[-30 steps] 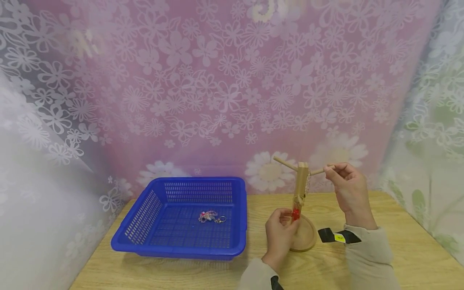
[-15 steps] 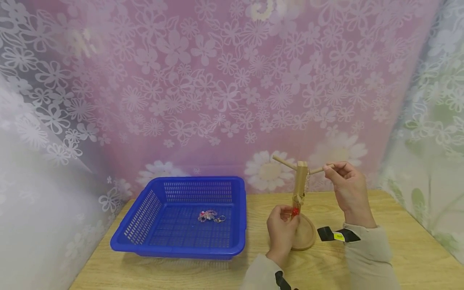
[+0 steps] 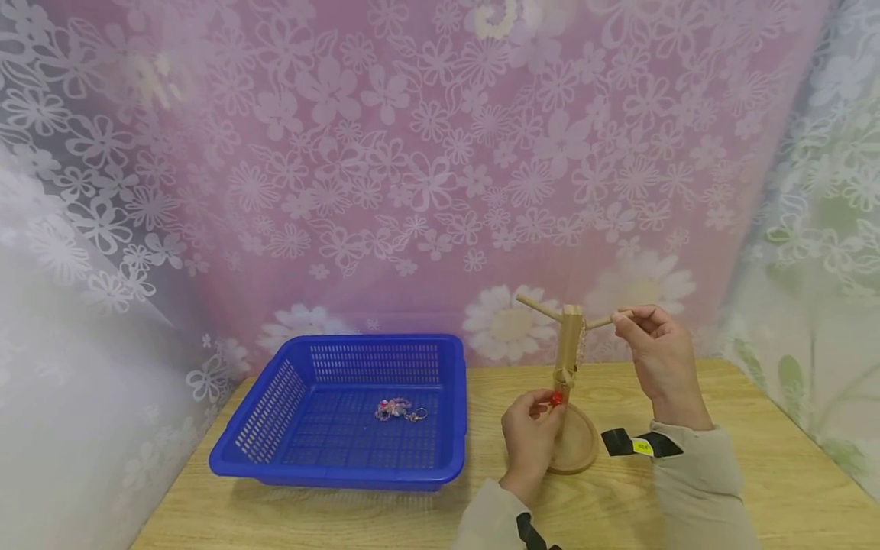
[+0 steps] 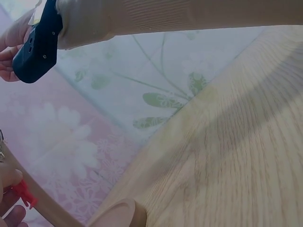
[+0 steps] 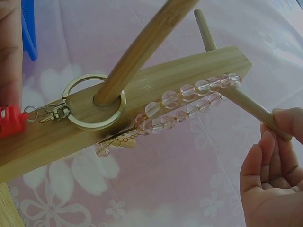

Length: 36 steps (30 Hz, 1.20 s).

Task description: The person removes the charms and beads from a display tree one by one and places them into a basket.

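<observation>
A wooden stand [image 3: 569, 340] with a round base and pegs stands upright on the table. My left hand [image 3: 531, 435] pinches the red charm [image 3: 556, 398] of a keychain beside the post. In the right wrist view, the keychain's metal ring [image 5: 94, 126] hangs around a lower peg, and a short chain links it to the charm. My right hand [image 3: 663, 359] pinches the tip of the upper right peg between thumb and fingers. A bracelet of clear pink beads [image 5: 170, 99] hangs from that same peg.
To the left stands a blue plastic basket [image 3: 337, 483] with a pink beaded keychain [image 3: 393, 409] lying inside. Behind the wooden table [image 3: 687, 489] hangs a flowered pink curtain [image 3: 412, 191], with paler curtain at both sides.
The red charm has shifted slightly left and up in my left hand, from in front of the post to its left side. My right hand stays on the peg tip.
</observation>
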### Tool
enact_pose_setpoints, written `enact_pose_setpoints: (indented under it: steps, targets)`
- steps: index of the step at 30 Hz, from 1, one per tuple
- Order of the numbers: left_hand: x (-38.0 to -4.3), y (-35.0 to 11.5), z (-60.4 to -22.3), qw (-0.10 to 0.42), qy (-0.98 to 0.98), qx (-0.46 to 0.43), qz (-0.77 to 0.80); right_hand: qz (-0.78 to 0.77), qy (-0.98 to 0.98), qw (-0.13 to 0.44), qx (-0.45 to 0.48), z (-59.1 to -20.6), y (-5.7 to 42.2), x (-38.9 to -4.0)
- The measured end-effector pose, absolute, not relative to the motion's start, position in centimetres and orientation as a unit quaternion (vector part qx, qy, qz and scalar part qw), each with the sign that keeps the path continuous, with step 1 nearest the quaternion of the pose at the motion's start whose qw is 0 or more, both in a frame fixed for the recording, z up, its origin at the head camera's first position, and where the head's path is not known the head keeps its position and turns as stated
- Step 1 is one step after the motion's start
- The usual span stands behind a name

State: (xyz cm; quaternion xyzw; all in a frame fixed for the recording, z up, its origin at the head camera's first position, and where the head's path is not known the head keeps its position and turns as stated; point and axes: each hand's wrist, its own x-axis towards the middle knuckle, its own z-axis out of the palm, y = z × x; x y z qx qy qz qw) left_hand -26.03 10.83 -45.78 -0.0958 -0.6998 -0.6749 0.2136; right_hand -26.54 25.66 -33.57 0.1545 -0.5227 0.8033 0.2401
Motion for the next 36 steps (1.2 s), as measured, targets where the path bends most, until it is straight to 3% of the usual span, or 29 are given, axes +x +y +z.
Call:
enact_pose_setpoints:
  steps: [13,36]
  targets:
    - [-25.7,10.3,-45.5,0.215,-0.706,-0.102,-0.668,0.804,-0.53,0.231,0.137,-33.2,25.7,-26.3]
    - [-24.7,9.1,-43.0,0.223,-0.69,-0.14,-0.674,0.788,-0.592,0.157,0.067,-31.9,26.2,-25.8]
